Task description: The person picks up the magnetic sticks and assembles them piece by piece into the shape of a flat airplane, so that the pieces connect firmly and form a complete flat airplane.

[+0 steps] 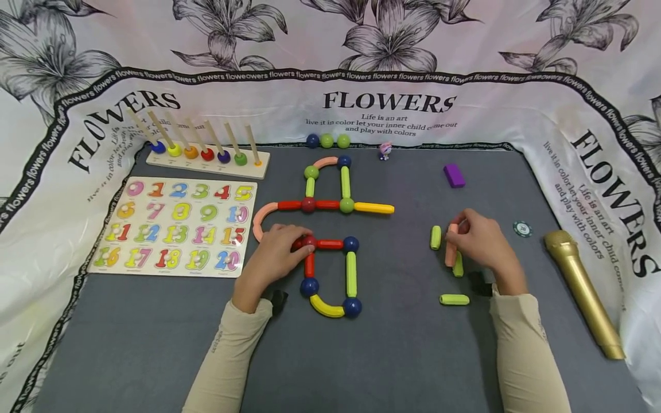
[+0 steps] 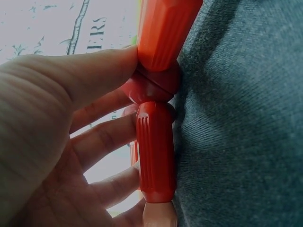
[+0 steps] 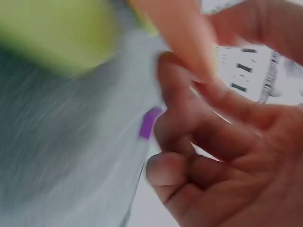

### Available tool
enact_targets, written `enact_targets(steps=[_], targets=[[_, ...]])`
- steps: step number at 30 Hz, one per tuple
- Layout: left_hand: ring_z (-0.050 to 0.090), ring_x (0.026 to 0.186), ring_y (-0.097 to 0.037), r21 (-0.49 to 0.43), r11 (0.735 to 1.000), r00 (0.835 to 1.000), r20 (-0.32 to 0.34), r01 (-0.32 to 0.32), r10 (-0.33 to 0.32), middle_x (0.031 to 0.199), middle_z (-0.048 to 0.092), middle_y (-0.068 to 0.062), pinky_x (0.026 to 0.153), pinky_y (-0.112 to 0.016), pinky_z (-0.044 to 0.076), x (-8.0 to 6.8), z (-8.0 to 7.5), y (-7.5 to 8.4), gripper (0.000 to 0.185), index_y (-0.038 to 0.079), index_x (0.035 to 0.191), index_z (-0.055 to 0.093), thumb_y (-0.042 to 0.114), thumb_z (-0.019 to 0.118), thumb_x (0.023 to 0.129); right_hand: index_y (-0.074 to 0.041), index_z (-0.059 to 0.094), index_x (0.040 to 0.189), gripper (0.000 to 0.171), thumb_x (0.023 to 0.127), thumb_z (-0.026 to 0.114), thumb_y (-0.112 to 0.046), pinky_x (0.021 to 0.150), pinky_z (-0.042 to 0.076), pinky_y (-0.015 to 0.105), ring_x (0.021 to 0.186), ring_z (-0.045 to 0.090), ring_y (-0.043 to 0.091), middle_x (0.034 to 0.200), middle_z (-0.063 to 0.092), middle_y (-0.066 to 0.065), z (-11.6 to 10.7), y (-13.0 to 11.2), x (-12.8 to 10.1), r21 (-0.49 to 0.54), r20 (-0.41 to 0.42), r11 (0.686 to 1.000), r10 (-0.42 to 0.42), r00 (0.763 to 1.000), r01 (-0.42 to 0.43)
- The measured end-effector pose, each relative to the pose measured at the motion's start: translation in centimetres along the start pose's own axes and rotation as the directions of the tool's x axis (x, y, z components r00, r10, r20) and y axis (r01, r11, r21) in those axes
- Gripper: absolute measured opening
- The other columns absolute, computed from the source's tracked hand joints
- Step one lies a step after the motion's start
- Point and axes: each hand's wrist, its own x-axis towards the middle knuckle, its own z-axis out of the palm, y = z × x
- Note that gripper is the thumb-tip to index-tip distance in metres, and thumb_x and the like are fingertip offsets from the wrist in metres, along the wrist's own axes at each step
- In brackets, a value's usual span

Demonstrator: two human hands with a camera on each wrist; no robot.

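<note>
My left hand point(image 1: 279, 249) lies over the joined magnetic sticks and balls. In the left wrist view its thumb and fingers grip the red ball point(image 2: 154, 86), with fingers behind a red stick point(image 2: 157, 153). A peach curved stick point(image 1: 262, 221) continues from that side. Lower in the frame shape are blue balls point(image 1: 352, 307), a green stick point(image 1: 352, 275) and a yellow curved stick point(image 1: 326, 307). At the right, my right hand point(image 1: 477, 241) pinches a peach stick point(image 1: 451, 252) between thumb and fingers, over a loose green stick point(image 1: 458, 267) that it partly hides.
Loose green sticks point(image 1: 454, 299) lie near my right hand. A number board point(image 1: 250, 229) and a peg stand point(image 1: 206, 167) are at the left. Farther back are spare balls point(image 1: 327, 140), a small figurine point(image 1: 385, 151) and a purple block point(image 1: 454, 175). A gold microphone point(image 1: 586, 295) and a chip point(image 1: 522, 229) lie right.
</note>
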Motion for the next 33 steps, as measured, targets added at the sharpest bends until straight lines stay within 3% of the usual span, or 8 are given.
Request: enact_targets(steps=[3, 7, 10, 12, 17, 23, 29, 33], targets=[[0.053, 0.130, -0.044, -0.002, 1.000, 1.000, -0.001, 0.010, -0.010, 0.135, 0.070, -0.014, 0.108, -0.058, 0.043, -0.1, 0.0, -0.2, 0.038, 0.005, 0.136, 0.072, 0.026, 0.073, 0.105, 0.002, 0.060, 0.125, 0.035, 0.105, 0.068, -0.026, 0.076, 0.052, 0.033, 0.089, 0.064, 0.024, 0.105, 0.071, 0.011, 0.2, -1.6, 0.0, 0.220, -0.050, 0.975, -0.003, 0.999, 0.014], [0.052, 0.131, -0.044, 0.002, 1.000, 1.000, -0.001, 0.026, -0.026, 0.136, 0.070, -0.014, 0.109, -0.059, 0.042, -0.2, -0.1, -0.2, 0.038, 0.005, 0.137, 0.071, 0.025, 0.074, 0.104, 0.004, 0.058, 0.126, 0.038, 0.104, 0.074, -0.022, 0.078, 0.056, 0.034, 0.090, 0.070, 0.029, 0.104, 0.075, 0.009, 2.3, -4.1, 1.0, 0.510, -0.004, 0.860, -0.035, 0.999, 0.032], [0.052, 0.131, -0.045, 0.002, 1.000, 1.000, 0.004, 0.015, -0.015, 0.136, 0.070, -0.015, 0.109, -0.058, 0.042, -0.1, 0.1, -0.2, 0.038, 0.005, 0.137, 0.071, 0.026, 0.073, 0.105, 0.005, 0.057, 0.121, 0.035, 0.102, 0.076, -0.017, 0.077, 0.055, 0.035, 0.087, 0.073, 0.029, 0.100, 0.077, 0.011, 4.3, -5.2, 1.6, 0.602, 0.023, 0.798, -0.046, 0.999, 0.023], [0.052, 0.131, -0.045, -0.002, 1.000, 1.000, 0.008, 0.008, -0.008, 0.136, 0.070, -0.015, 0.109, -0.057, 0.043, 0.0, 0.2, -0.1, 0.039, 0.004, 0.137, 0.071, 0.026, 0.072, 0.105, 0.006, 0.056, 0.119, 0.033, 0.102, 0.076, -0.015, 0.079, 0.057, 0.034, 0.087, 0.074, 0.027, 0.099, 0.078, 0.013, 5.4, -5.5, 1.8, 0.618, 0.035, 0.786, -0.045, 0.998, 0.013], [0.053, 0.129, -0.044, -0.014, 1.000, 1.000, -0.005, 0.004, -0.004, 0.134, 0.071, -0.014, 0.107, -0.058, 0.043, -0.1, 0.2, 0.0, 0.037, 0.005, 0.135, 0.072, 0.025, 0.073, 0.105, 0.004, 0.056, 0.118, 0.034, 0.102, 0.076, -0.018, 0.083, 0.060, 0.033, 0.092, 0.076, 0.028, 0.104, 0.078, 0.017, 7.1, -5.6, 2.1, 0.608, 0.066, 0.793, -0.023, 0.998, -0.022], [0.054, 0.128, -0.043, -0.005, 1.000, 1.000, -0.007, -0.011, 0.011, 0.133, 0.071, -0.013, 0.107, -0.057, 0.043, 0.0, -0.1, 0.0, 0.036, 0.005, 0.134, 0.072, 0.025, 0.074, 0.105, 0.006, 0.057, 0.119, 0.033, 0.104, 0.074, -0.019, 0.083, 0.060, 0.032, 0.092, 0.074, 0.026, 0.106, 0.076, 0.020, 7.3, -4.9, 2.2, 0.595, 0.093, 0.803, -0.035, 0.995, -0.028], [0.054, 0.128, -0.044, -0.007, 1.000, 1.000, -0.003, -0.014, 0.014, 0.133, 0.071, -0.013, 0.108, -0.057, 0.043, 0.1, 0.1, 0.0, 0.036, 0.004, 0.134, 0.072, 0.025, 0.073, 0.105, 0.007, 0.062, 0.123, 0.034, 0.110, 0.063, -0.024, 0.079, 0.059, 0.033, 0.093, 0.072, 0.023, 0.114, 0.072, 0.025, 5.2, -5.1, 3.1, 0.503, 0.011, 0.860, -0.106, 0.994, 0.086], [0.055, 0.126, -0.042, -0.007, 1.000, 1.000, 0.000, -0.009, 0.009, 0.131, 0.071, -0.013, 0.106, -0.055, 0.044, 0.1, 0.1, 0.1, 0.035, 0.005, 0.133, 0.073, 0.024, 0.074, 0.104, 0.005, 0.063, 0.126, 0.035, 0.111, 0.061, -0.027, 0.079, 0.058, 0.030, 0.097, 0.073, 0.025, 0.118, 0.071, 0.025, 2.8, -7.2, 5.7, 0.425, -0.042, 0.895, -0.132, 0.990, 0.138]])
